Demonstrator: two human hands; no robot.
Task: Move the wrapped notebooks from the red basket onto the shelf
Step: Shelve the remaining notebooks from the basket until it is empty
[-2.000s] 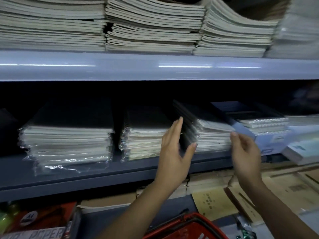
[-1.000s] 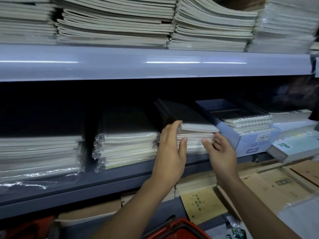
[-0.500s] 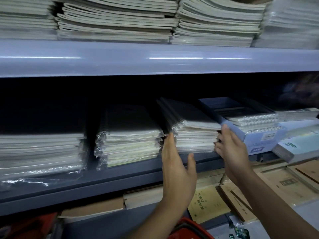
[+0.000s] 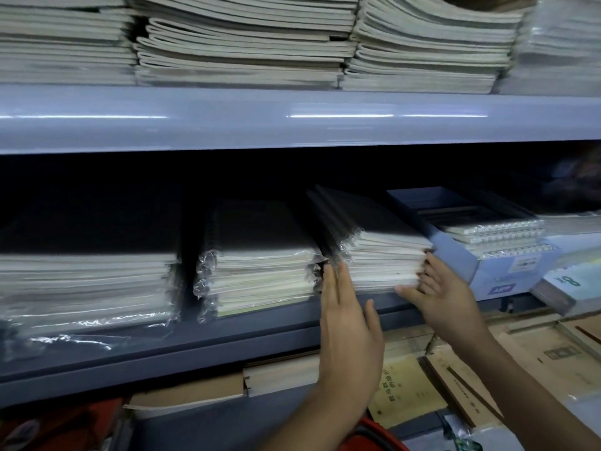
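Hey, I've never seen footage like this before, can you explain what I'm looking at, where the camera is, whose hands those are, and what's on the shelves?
There is no machine here. The single picture comes from a wide-angle camera worn on a person's head, looking forward and down, so the two bare arms reaching in from below belong to the wearer.

The left hand lies flat against the left side of a stack of plastic-wrapped spiral notebooks with dark covers. The right hand touches that stack's right side with spread fingers. Neither hand plainly grips anything; they seem to be squaring the stack.

The stack sits on a grey metal shelf, beside two similar wrapped stacks to its left and a pale blue open box of spiral notebooks to its right. The shelf above holds piles of thin, pale paper notebooks. The rim of a red basket peeks in at the bottom edge.
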